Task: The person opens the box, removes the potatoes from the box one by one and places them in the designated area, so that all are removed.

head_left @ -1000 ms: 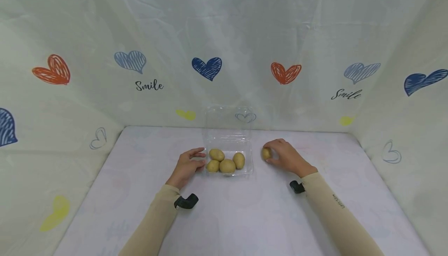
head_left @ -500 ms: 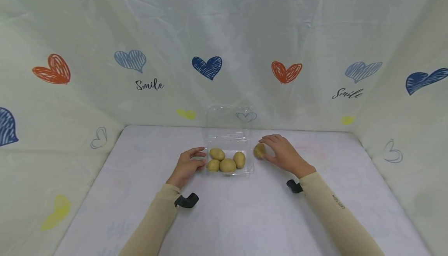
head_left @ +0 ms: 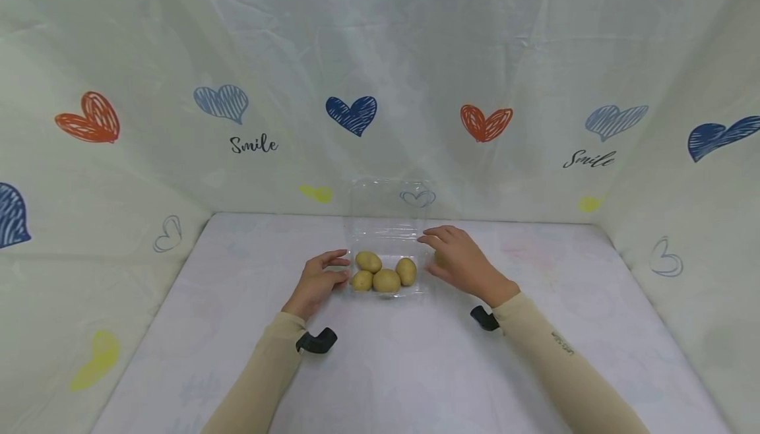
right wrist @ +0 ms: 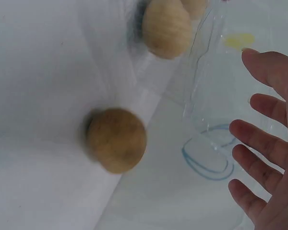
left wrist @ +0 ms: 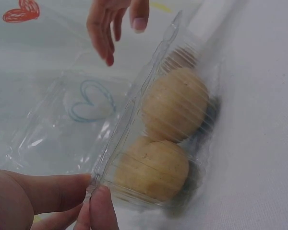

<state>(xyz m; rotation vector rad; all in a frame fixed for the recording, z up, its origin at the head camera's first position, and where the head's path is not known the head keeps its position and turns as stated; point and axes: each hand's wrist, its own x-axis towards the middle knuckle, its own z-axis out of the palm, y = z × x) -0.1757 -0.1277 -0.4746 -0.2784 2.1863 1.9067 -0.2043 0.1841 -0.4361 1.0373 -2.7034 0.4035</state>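
Observation:
A clear plastic clamshell container (head_left: 388, 245) stands on the table with its lid raised at the back. Several potatoes (head_left: 386, 281) lie inside it. At its left side, my left hand (head_left: 315, 282) pinches the rim between thumb and finger, as the left wrist view (left wrist: 53, 196) shows. My right hand (head_left: 466, 266) hovers by the container's right edge, fingers spread and holding nothing. A single potato (right wrist: 116, 140) sits on the table just outside the container, apart from the right hand; in the head view that hand mostly hides it.
A white table (head_left: 380, 368) carries everything. Behind and at both sides hangs a pale curtain (head_left: 415, 38) printed with hearts and "Smile". Black wrist mounts (head_left: 316, 340) stick out from both sleeves.
The right hand brought the single potato left to beside the container and let go of it. It then moved further left, over the container's right edge. The left hand kept its place.

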